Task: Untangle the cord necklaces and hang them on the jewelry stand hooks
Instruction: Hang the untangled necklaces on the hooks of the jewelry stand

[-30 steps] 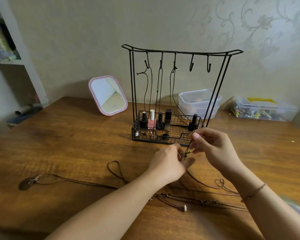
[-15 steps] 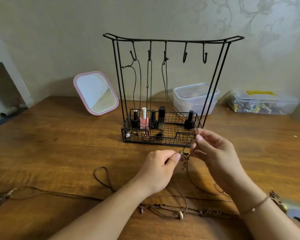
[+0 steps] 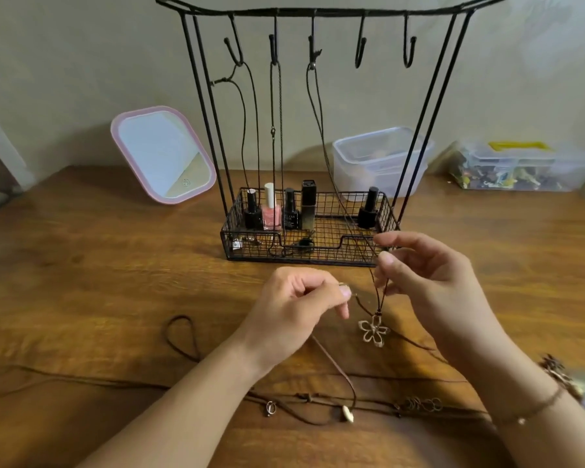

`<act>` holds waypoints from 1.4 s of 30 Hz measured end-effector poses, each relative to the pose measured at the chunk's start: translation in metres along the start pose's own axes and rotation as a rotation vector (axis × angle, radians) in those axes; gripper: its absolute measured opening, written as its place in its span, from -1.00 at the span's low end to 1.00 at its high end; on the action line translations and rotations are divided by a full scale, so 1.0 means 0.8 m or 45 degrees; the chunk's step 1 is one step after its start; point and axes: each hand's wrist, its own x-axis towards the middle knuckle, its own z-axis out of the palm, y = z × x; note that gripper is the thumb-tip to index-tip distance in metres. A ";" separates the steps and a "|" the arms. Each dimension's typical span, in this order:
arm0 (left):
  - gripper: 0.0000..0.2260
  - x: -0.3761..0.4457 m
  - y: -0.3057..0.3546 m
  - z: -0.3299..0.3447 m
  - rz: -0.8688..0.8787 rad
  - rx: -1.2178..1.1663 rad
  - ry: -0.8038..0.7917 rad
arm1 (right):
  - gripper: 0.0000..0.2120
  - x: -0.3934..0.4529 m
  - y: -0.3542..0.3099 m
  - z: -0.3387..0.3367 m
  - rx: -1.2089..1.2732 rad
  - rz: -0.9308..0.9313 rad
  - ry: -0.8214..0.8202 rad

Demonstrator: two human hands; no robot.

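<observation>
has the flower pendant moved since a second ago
Yes. The flower pendant was bunched between the fingertips level with the wire basket's front edge; now it dangles lower, nearer the table, on cord pinched by the right hand.

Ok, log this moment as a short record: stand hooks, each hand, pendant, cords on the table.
stand hooks: jewelry stand has five; left three carry cords, right two bare
left hand: pinches a cord end
right hand: pinches the cord above the pendant
flower pendant: hangs from that cord, near the table
table: more cord necklaces lie tangled near the front edge
</observation>
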 end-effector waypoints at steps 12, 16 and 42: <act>-0.65 0.004 -0.018 -0.008 0.003 0.554 0.265 | -0.85 -0.004 -0.019 -0.004 0.258 -0.253 -0.016; -0.70 0.000 -0.015 -0.011 -0.029 0.875 -0.242 | -0.87 -0.002 -0.021 -0.004 0.340 -0.279 0.018; -0.64 0.073 0.121 -0.032 -0.046 0.372 0.110 | -0.80 0.015 -0.010 0.041 -0.949 -0.245 -0.365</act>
